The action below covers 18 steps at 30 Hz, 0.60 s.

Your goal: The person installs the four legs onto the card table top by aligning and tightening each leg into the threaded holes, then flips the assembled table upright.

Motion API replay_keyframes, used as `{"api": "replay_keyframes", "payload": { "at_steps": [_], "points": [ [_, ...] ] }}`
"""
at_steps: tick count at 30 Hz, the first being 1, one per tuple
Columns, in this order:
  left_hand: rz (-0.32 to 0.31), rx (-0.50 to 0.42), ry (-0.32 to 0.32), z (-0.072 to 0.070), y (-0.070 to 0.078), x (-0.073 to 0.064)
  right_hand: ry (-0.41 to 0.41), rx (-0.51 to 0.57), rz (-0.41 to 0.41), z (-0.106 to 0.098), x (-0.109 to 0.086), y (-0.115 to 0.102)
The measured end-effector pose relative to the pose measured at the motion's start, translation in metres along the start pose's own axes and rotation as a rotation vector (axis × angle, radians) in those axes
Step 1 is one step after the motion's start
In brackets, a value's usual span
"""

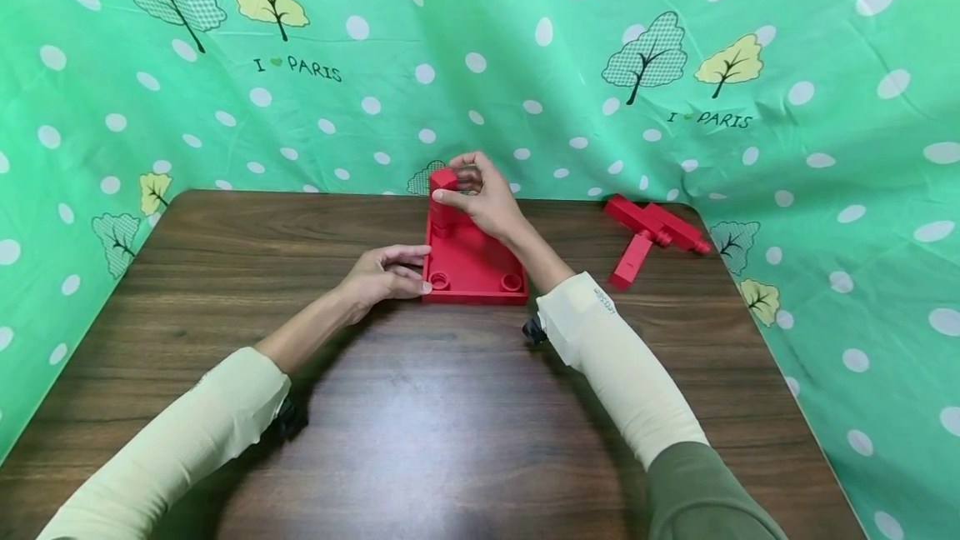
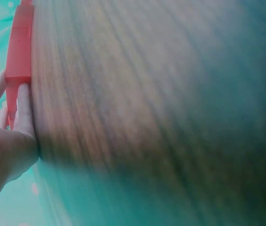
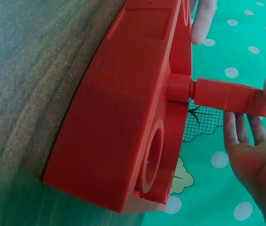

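Note:
A red square toy tabletop (image 1: 480, 261) with raised rims and round corner sockets lies on the table. A red table leg (image 1: 443, 205) stands upright at its far-left socket. Near the leg's top, my right hand (image 1: 483, 197) pinches it between thumb and fingers. The right wrist view shows the leg (image 3: 222, 94) meeting the socket, with a narrow neck visible between. My left hand (image 1: 378, 276) touches the tabletop's left side, its fingers fairly straight. In the left wrist view, fingers of the left hand (image 2: 8, 141) rest against the red tabletop (image 2: 20, 52) at one end.
Several more red legs (image 1: 632, 261) lie in a loose pile at the right rear of the brown wooden table (image 1: 405, 407). One shows a threaded end. A green dotted cloth (image 1: 480, 98) hangs behind and beside the table.

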<state>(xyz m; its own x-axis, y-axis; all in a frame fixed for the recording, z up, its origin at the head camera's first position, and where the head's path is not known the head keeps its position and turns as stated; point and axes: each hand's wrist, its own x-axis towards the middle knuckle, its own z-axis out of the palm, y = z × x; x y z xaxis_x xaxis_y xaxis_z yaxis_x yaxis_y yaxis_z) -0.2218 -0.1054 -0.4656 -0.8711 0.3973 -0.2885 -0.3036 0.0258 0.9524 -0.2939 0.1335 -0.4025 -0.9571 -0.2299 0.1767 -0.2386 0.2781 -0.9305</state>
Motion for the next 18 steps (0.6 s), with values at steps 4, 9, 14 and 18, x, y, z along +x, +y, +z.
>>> {"api": "replay_keyframes", "payload": {
  "at_steps": [4,9,14,18],
  "points": [
    [0.002,0.005,0.003,0.0001,0.0000,0.0002,-0.016,-0.064,-0.043,0.0002,-0.0001,0.0005],
    [0.004,-0.001,-0.001,0.0007,-0.0002,0.0006,-0.033,-0.059,-0.022,0.0002,-0.0026,-0.0024],
    [-0.030,-0.023,0.014,0.0035,0.0033,-0.0006,-0.003,-0.089,-0.017,0.0003,-0.0028,-0.0034],
    [-0.066,-0.053,0.032,0.0070,0.0065,-0.0012,-0.001,-0.134,-0.023,0.0005,-0.0025,-0.0011]
  ]
}}
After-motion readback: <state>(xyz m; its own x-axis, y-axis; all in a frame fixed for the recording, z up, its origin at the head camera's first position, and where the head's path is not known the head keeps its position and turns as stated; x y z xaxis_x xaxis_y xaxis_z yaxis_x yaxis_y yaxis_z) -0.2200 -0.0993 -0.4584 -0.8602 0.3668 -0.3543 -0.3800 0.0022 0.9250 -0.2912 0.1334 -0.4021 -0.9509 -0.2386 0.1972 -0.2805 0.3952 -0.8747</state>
